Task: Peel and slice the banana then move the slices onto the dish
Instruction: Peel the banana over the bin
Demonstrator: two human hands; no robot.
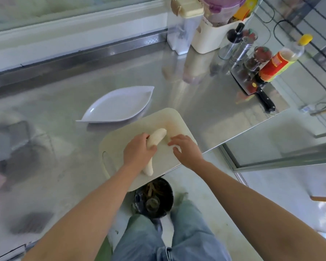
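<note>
A peeled, pale banana (157, 137) lies lengthwise on a cream cutting board (179, 121) at the counter's front edge. My left hand (137, 151) rests over the banana's middle and grips it. My right hand (186, 148) hovers just right of the banana with fingers spread, holding nothing. A white leaf-shaped dish (119, 105) sits empty on the steel counter, just behind and left of the board. A cleaver with a black handle (265, 99) lies far right on the counter.
Bottles, jars and containers (252, 53) crowd the back right of the steel counter (45, 129). A black bin (154, 196) with peel scraps stands on the floor below the board. The counter edge runs diagonally on the right.
</note>
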